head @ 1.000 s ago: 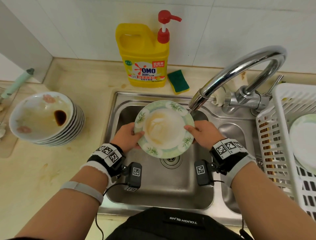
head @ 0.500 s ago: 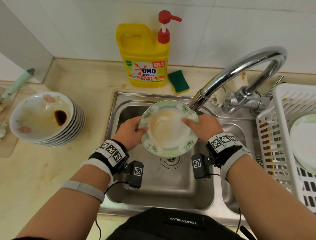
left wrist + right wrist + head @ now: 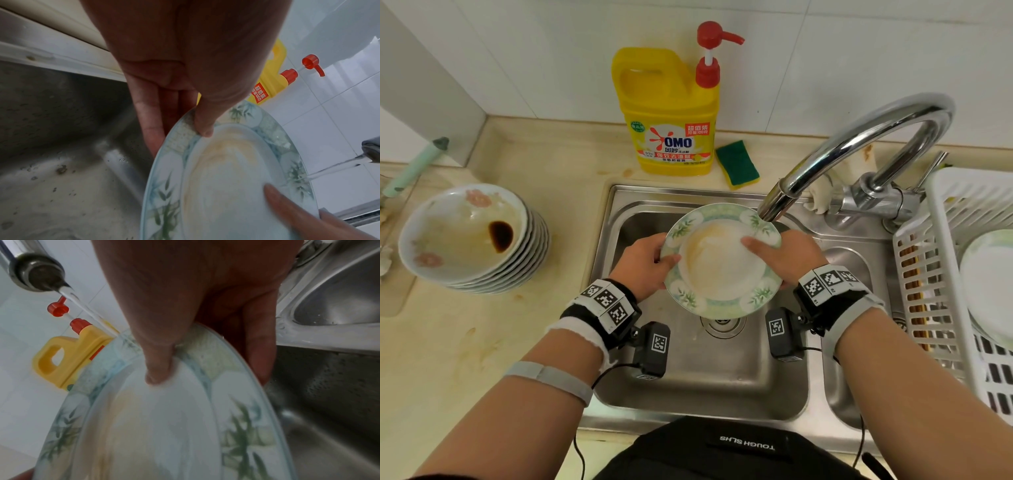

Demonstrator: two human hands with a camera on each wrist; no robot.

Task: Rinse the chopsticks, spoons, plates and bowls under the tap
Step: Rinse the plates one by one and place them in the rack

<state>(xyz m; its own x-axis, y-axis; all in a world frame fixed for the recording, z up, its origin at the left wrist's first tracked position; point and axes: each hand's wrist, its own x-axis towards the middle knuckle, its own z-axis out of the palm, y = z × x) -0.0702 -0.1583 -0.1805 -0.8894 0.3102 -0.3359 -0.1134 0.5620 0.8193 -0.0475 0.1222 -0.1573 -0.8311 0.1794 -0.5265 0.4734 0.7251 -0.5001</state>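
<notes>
The plate (image 3: 722,262) with the green leaf rim sits at frame centre over the sink (image 3: 702,377), pinched at both edges: left hand (image 3: 645,265) thumb on its rim, fingers beneath; right hand (image 3: 786,257) thumb on its face. Water from the tap (image 3: 859,150) strikes its upper right rim. Dirty bowls (image 3: 469,236) are stacked at left.

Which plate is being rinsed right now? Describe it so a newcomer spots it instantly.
Start at the steel sink, under the curved tap. Both hands hold one plate over the drain. Unlike the pink-flowered stack of bowls on the counter, it has a green bamboo-leaf rim.
</notes>
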